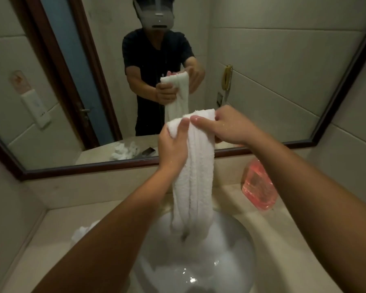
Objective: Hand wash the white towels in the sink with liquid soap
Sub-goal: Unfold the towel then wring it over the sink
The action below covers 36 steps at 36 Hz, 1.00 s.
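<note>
Suds (167,263) cloud the water in the round white ceramic sink (239,250) nearest us, so we judge the soaping well under way. Out of it rises the long white terry towel (197,176), lower end in the foam. Our left hand (173,149) wraps round it, and our right hand (230,127) pinches the folded top. Wringing and rinsing look undone, and a second crumpled white towel (82,231) lies on the beige stone counter (283,250). Farther back are a translucent pink soap bottle (258,187), a dark wood-framed mirror (89,169) and pale tiled walls (351,155).
</note>
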Available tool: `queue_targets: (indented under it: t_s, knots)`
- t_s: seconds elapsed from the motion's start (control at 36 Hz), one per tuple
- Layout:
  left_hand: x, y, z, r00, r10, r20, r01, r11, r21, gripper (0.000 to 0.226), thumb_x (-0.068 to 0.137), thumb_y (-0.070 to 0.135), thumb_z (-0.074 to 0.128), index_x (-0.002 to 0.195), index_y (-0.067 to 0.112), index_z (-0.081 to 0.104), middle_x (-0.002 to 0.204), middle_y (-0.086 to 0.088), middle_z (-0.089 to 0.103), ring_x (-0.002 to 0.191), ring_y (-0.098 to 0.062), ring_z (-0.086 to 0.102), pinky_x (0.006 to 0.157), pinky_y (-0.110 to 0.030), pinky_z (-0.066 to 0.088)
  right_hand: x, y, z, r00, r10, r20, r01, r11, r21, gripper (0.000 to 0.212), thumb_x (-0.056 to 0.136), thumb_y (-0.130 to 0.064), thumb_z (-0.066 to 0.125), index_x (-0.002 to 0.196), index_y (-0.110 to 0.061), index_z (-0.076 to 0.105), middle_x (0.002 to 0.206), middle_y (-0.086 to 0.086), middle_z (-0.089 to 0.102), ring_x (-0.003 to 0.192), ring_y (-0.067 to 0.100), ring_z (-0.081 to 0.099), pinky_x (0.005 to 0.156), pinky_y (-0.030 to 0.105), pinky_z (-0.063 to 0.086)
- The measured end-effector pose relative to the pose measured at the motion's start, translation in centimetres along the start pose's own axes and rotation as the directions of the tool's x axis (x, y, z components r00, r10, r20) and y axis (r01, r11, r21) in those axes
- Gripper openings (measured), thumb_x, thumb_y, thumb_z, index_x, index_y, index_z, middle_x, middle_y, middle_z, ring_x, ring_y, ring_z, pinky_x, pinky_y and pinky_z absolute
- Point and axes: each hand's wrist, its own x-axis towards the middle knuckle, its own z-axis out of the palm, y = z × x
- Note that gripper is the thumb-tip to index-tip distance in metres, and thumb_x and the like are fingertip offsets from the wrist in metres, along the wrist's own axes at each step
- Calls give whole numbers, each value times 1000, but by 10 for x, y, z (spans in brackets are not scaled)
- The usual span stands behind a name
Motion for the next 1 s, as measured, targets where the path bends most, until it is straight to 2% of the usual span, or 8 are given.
queue_targets:
  t_s: [0.14,0.25,0.33,0.42,0.58,0.72,0.89,1.0]
  knots:
    - [10,15,14,992,-125,-14,125,992,-13,44,101,67,51,109,26,64,98,9,72,90,-7,70,74,-26,56,-15,38,28,982,108,-153,-66,964,256,53,90,-77,63,99,-24,61,100,-6,73,92,18,73,91,52,61]
    - [10,27,25,969,-245,-20,245,969,-2,60,97,78,47,118,26,66,104,8,71,99,-15,67,88,-37,53,-24,41,71,994,89,-64,-30,780,625,52,102,-65,55,146,-39,45,138,-21,62,120,-12,62,103,18,52]
    - [12,29,29,990,-142,-12,143,988,59,54,99,73,49,119,26,66,113,5,71,108,-17,68,101,-43,54,-18,32,83,980,175,-92,-70,742,667,56,107,-64,44,155,-35,45,141,-14,63,129,6,63,115,36,50]
    - [22,25,14,990,-53,130,48,998,43,62,78,81,68,114,30,65,126,-2,67,115,-18,68,104,-47,57,-11,33,80,972,223,-76,-94,663,743,50,108,-60,48,143,-27,59,127,-3,76,115,16,75,105,46,59]
    - [44,-3,-9,823,-119,556,296,924,-241,119,54,54,100,147,0,48,138,-25,61,126,-39,64,110,-56,52,5,30,69,955,298,10,-192,589,785,90,81,-75,64,144,-16,40,134,10,65,115,28,73,100,52,61]
    - [40,1,12,929,-117,352,158,983,-91,59,63,42,94,105,5,75,103,-15,78,98,-31,77,95,-51,62,9,39,86,913,408,16,-261,552,792,75,96,-69,64,139,-17,31,125,8,62,110,23,73,96,50,63]
    - [22,-11,29,988,-106,110,98,993,71,66,77,46,92,126,13,63,111,0,71,95,-11,70,76,-23,54,-30,75,127,656,739,-155,-350,480,805,66,91,-65,71,129,-24,37,139,5,47,124,25,54,106,46,50]
    - [12,-12,34,993,-96,68,91,993,80,60,83,48,88,127,24,54,116,7,63,105,-8,63,88,-28,53,-63,100,190,395,907,146,-500,79,863,99,83,-77,66,150,-7,47,148,20,54,131,42,57,107,58,52]
